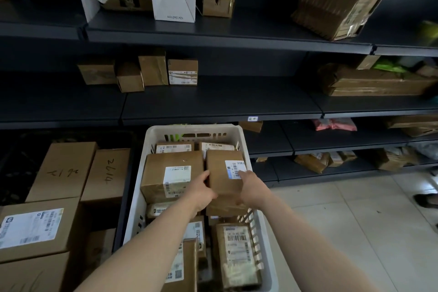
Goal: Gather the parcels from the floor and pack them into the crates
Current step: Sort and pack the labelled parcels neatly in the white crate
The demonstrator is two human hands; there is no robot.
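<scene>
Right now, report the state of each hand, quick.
Left hand: grips the left side of the brown parcel, above the white crate.
Right hand: holds the same parcel's right side.

Inside crate (151, 136), parcels (173, 173) packed tight; shelf edge (220, 118) overhangs far end; tiled floor (355, 225) right open.

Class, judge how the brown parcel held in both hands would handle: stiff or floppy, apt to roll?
Probably stiff: the brown parcel keeps flat faces and straight edges between the left hand and right hand. Flat-sided, it should not roll. Long and narrow, it might tip if stood on end.
</scene>
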